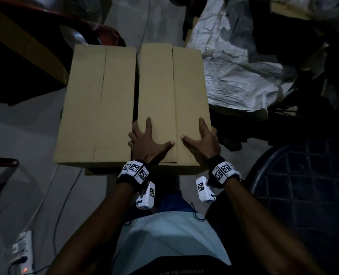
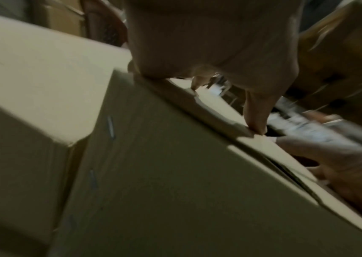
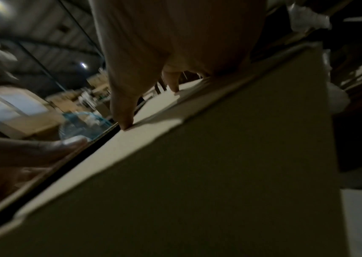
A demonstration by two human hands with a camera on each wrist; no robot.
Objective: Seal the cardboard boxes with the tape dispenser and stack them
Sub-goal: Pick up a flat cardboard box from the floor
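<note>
Two plain cardboard boxes stand side by side with a narrow gap between them, flaps folded down. The left box (image 1: 97, 104) is untouched. Both hands lie on the near end of the right box (image 1: 172, 86). My left hand (image 1: 148, 139) presses flat on its left flap, the outer fingers reaching over the edge into the gap. My right hand (image 1: 202, 139) presses on the right flap, its outer fingers over the right edge. Both thumbs point at the middle seam. The left wrist view shows the left hand (image 2: 208, 43) on the box (image 2: 175, 173). No tape dispenser is in view.
A red chair (image 1: 97, 30) and a slab of cardboard (image 1: 25, 40) stand at the far left. Crumpled white plastic sheeting (image 1: 234, 66) lies right of the boxes. A dark lattice basket (image 1: 303, 185) is at the near right. A power strip (image 1: 23, 253) and cables lie on the floor at the near left.
</note>
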